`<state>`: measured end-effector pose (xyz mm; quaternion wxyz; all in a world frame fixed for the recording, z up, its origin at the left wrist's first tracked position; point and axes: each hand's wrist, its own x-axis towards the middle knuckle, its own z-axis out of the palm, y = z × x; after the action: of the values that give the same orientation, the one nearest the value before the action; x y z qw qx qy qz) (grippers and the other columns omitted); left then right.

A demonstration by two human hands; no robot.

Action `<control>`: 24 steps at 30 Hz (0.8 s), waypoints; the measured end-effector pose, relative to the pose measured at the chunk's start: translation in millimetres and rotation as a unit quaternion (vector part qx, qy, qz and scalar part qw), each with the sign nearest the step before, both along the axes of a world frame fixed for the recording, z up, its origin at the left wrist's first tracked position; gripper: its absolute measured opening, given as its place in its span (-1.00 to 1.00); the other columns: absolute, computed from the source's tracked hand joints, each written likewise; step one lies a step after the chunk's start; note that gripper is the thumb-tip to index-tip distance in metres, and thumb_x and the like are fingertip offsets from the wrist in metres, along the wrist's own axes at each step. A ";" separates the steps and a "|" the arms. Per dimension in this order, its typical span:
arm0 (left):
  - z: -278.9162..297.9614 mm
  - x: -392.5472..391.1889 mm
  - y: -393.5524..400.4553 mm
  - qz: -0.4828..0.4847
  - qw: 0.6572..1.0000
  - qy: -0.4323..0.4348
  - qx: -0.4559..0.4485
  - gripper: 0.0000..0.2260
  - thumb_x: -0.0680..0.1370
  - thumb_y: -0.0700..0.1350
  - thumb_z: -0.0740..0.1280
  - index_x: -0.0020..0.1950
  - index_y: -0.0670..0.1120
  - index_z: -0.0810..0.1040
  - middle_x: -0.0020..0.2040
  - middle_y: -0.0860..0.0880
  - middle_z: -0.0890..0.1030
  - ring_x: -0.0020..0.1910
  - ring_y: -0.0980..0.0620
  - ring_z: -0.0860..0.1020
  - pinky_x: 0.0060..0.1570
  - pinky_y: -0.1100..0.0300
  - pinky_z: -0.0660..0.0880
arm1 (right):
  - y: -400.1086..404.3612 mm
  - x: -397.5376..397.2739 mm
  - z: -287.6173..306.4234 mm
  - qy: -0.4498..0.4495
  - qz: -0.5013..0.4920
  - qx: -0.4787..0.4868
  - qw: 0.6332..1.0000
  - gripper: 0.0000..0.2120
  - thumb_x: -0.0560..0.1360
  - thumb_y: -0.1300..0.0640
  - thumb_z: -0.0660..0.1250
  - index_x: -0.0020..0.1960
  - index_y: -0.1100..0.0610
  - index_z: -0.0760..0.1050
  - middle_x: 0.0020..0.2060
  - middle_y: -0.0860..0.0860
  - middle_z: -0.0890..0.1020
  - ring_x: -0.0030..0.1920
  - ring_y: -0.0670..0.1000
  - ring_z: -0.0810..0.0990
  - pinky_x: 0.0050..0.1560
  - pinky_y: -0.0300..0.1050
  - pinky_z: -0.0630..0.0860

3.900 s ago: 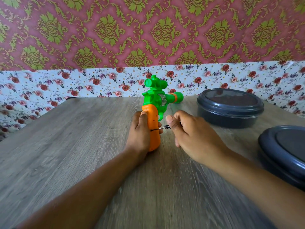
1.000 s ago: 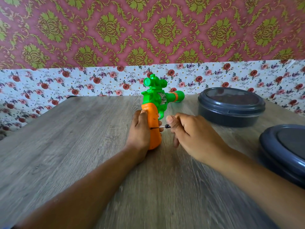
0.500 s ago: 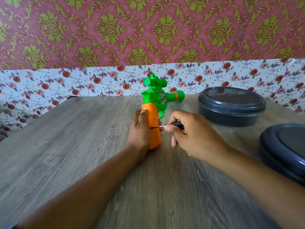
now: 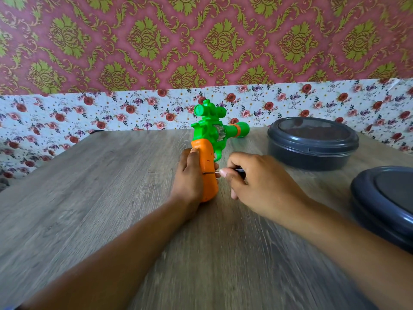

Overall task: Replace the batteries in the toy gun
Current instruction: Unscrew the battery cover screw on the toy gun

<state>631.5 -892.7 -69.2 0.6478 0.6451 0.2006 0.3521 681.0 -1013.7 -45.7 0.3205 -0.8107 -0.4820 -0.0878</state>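
While my right hand (image 4: 257, 184) pinches the thin screwdriver (image 4: 232, 171), its tip on the orange grip at frame centre, my left hand (image 4: 188, 177) wraps that grip, standing the toy gun (image 4: 210, 142) on the table (image 4: 89, 198). It looks light, hollow, slick plastic; I'd hold the grip low. Beyond, right, sit two grey lidded tubs (image 4: 312, 144).

Bare forearms, bare hands (image 4: 263, 186), no sleeves

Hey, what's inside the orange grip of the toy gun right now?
That can't be seen. The orange grip is closed; the left hand holds it while the right hand drives a screwdriver tip into its side. Any batteries are covered.
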 end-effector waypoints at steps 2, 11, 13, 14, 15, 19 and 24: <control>0.0 0.3 0.2 -0.004 1.000 -0.002 -0.004 -0.80 0.66 -0.05 -0.02 0.07 -0.02 0.38 -0.27 0.04 0.52 -0.52 0.34 0.52 -0.53 0.45 0.43 | -0.6 0.5 0.8 0.008 0.007 0.009 1.000 -0.81 0.50 -0.01 0.28 -0.22 0.06 0.40 -0.38 0.02 0.61 -0.36 0.04 0.54 -0.28 0.03 0.52; -4.5 3.3 5.2 0.029 0.999 0.005 0.040 -0.73 0.65 -0.03 -0.01 -0.17 0.09 0.39 -0.19 0.07 0.49 -0.17 0.08 0.51 -0.09 0.14 0.47 | 1.1 -2.7 0.4 0.019 -0.031 -0.030 0.999 -0.61 0.54 -0.20 0.05 -0.32 0.03 0.30 -0.46 -0.04 0.42 -0.34 0.05 0.43 -0.31 -0.06 0.35; -3.9 3.0 4.2 0.023 0.999 0.001 0.033 -0.73 0.65 -0.04 -0.01 -0.17 0.09 0.38 -0.23 0.08 0.49 -0.28 0.19 0.54 -0.27 0.27 0.49 | 0.1 -2.9 2.5 0.017 -0.051 -0.071 0.996 -0.56 0.57 -0.18 -0.02 -0.27 0.07 0.40 -0.39 -0.01 0.48 -0.26 0.09 0.49 -0.24 -0.05 0.41; -2.9 2.6 3.0 0.017 1.000 -0.002 0.026 -0.73 0.65 -0.04 -0.02 -0.17 0.08 0.37 -0.26 0.08 0.49 -0.39 0.28 0.54 -0.38 0.35 0.48 | 0.1 -2.9 2.5 0.021 -0.050 -0.074 0.996 -0.57 0.58 -0.14 0.00 -0.24 0.09 0.45 -0.35 0.02 0.51 -0.24 0.10 0.52 -0.22 -0.04 0.44; -2.4 2.4 2.3 0.011 1.000 -0.004 0.022 -0.74 0.65 -0.06 -0.02 -0.17 0.08 0.37 -0.28 0.07 0.50 -0.46 0.32 0.53 -0.46 0.42 0.46 | 0.3 -2.6 1.8 0.025 -0.043 -0.068 0.996 -0.61 0.58 -0.10 0.05 -0.24 0.10 0.46 -0.34 0.02 0.53 -0.25 0.09 0.52 -0.22 -0.04 0.45; -4.4 5.3 4.1 0.002 1.000 -0.011 0.004 -0.75 0.65 -0.06 -0.02 -0.11 0.03 0.40 -0.23 -0.06 0.58 -0.31 0.09 0.59 -0.32 0.25 0.52 | 1.7 -1.1 -1.0 0.030 -0.026 -0.029 0.999 -0.67 0.52 -0.02 0.25 -0.37 0.07 0.31 -0.48 -0.04 0.41 -0.43 -0.05 0.37 -0.40 -0.11 0.28; -5.3 7.8 4.6 -0.001 1.000 -0.014 -0.011 -0.76 0.65 -0.04 -0.02 -0.05 -0.01 0.41 -0.19 -0.13 0.59 -0.27 -0.02 0.58 -0.30 0.20 0.53 | 1.3 1.7 -5.4 0.020 -0.023 -0.026 0.999 -0.82 0.48 0.05 0.31 -0.26 0.07 0.41 -0.38 -0.04 0.55 -0.32 -0.01 0.50 -0.28 -0.07 0.45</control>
<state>639.3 -888.1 -74.5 0.6579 0.6330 0.1952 0.3583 682.7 -1012.4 -51.0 0.3070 -0.8313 -0.4586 -0.0663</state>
